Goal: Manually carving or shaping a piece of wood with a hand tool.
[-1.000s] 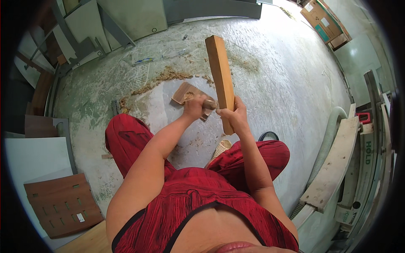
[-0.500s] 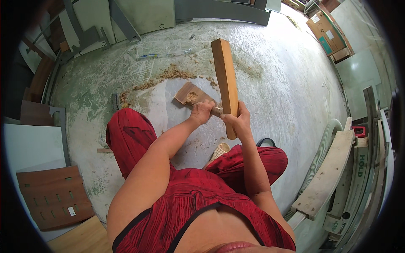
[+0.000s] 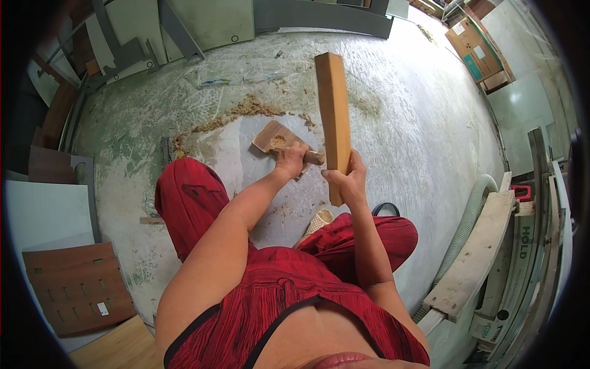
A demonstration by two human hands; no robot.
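I see my right hand point(image 3: 349, 182) wrapped around the lower part of a wood block point(image 3: 334, 117), holding it upright over the floor point(image 3: 418, 123). My left hand point(image 3: 290, 161) is closed on a short wooden handle point(image 3: 313, 157) that touches the block's side; what lies at the handle's far end is hidden behind the block.

Just beyond the left hand a small wooden scoop point(image 3: 273, 137) lies flat on the floor with sawdust in it, and a trail of sawdust point(image 3: 246, 112) curves across the concrete behind it. My red trouser knees point(image 3: 187, 197) frame the work, and a pale sandal point(image 3: 319, 220) shows between them. Nothing stands between the hands and the block.

The floor is worn concrete with flaking green paint. To the right, a grey hose point(image 3: 470, 221) runs beside a rough plank point(image 3: 476, 258) and a machine edge. At the lower left lies a brown slotted panel point(image 3: 77, 289) near a white board point(image 3: 43, 212). Grey panels point(image 3: 215, 21) lean at the far side, and cardboard boxes point(image 3: 476, 46) sit at the upper right.
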